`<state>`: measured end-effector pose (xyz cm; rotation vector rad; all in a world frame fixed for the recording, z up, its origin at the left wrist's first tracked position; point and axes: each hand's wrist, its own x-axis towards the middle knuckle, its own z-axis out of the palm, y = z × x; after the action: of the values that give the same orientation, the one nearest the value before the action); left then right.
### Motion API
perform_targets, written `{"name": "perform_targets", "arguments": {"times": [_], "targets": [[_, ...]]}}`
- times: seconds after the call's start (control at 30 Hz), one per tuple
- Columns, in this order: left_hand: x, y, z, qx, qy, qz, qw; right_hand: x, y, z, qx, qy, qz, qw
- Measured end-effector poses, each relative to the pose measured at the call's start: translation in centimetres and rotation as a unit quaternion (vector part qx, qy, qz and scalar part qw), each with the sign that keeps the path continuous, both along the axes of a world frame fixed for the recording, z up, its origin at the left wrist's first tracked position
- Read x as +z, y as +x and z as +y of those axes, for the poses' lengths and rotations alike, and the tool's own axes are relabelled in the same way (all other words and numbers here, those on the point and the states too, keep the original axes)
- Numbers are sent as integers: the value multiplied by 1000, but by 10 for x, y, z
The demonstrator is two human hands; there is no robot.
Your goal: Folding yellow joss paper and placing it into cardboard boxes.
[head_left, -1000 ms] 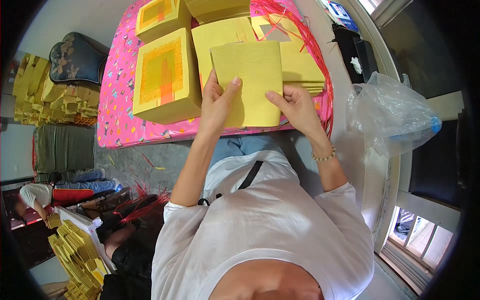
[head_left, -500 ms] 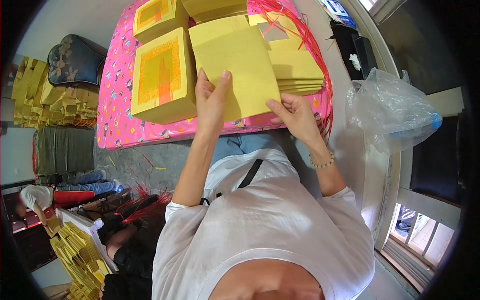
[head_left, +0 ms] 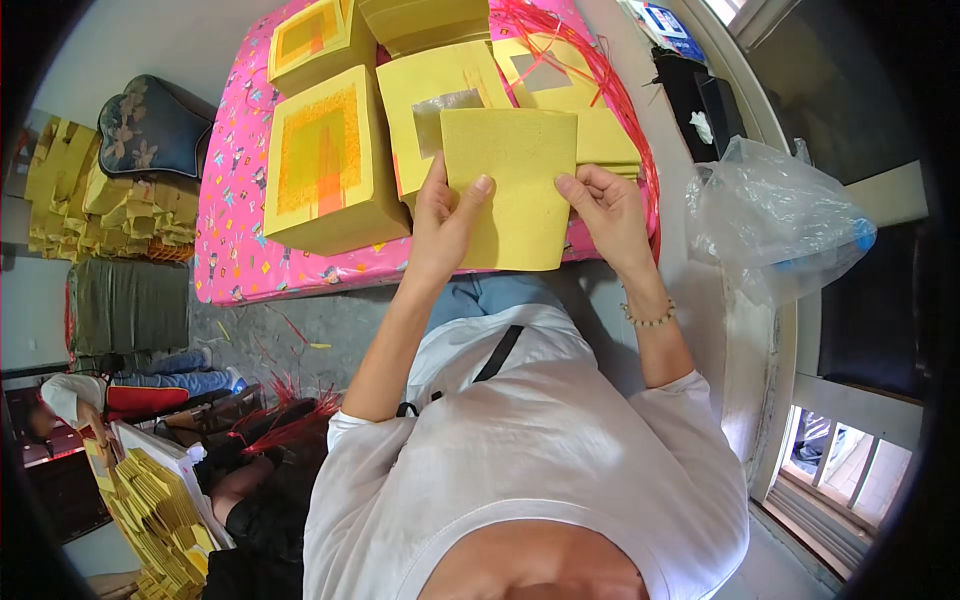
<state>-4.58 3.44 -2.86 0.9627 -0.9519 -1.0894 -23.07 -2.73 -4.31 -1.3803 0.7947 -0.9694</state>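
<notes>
A view looked straight down from the person's head onto a table (head_left: 240, 270) covered in a pink patterned cloth. At far left, off the table, yellow paper (head_left: 75, 200) lay heaped in loose piles on the floor, with a dark cushion (head_left: 150, 125) beside it. Lower left, another person (head_left: 150, 380) lay low near the floor beside more yellow bundles (head_left: 160, 520).

On the table's left part stood a thick block (head_left: 325, 165) of yellow sheets with an orange square printed on top, and a smaller one (head_left: 315, 40) sat beyond it. Just right of the block lay a stack (head_left: 430, 100) whose top sheet carried a silver square.

In the middle, both hands held up a plain yellow wad (head_left: 515, 190) of sheets above the table's near edge, partly covering that stack. The left hand (head_left: 445, 215) gripped the wad's left edge, thumb pressed on its face, fingers hidden behind. The right hand (head_left: 605, 205) pinched the right edge, thumb in front, fingers curled behind.

Behind the right hand sat another stack (head_left: 590, 130), draped with red string (head_left: 590, 50). Further right, off the table, a crumpled clear plastic bag (head_left: 775, 220) rested near a window frame (head_left: 850, 400)
</notes>
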Motion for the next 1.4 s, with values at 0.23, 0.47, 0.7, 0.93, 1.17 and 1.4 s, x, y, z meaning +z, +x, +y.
{"name": "perform_targets", "arguments": {"times": [0.23, 0.47, 0.7, 0.93, 1.17, 1.4], "targets": [[-8, 7, 4, -40, 14, -70, 997, 12, -5, -6, -22, 36, -43, 998], [-7, 5, 7, -70, 43, -103, 991, 13, -18, -11, 0, 48, -15, 999], [-11, 10, -3, -126, 37, -223, 966, 12, -25, -4, 29, -49, 74, 996], [38, 10, -40, 52, -68, -387, 918, 11, -44, -46, -81, -37, 14, 996], [22, 2, -45, 92, -139, -413, 895, -27, -52, -109, -241, -10, -34, 970], [-28, -62, -21, -26, -163, -524, 836, -57, -55, -122, -222, 32, -17, 974]]}}
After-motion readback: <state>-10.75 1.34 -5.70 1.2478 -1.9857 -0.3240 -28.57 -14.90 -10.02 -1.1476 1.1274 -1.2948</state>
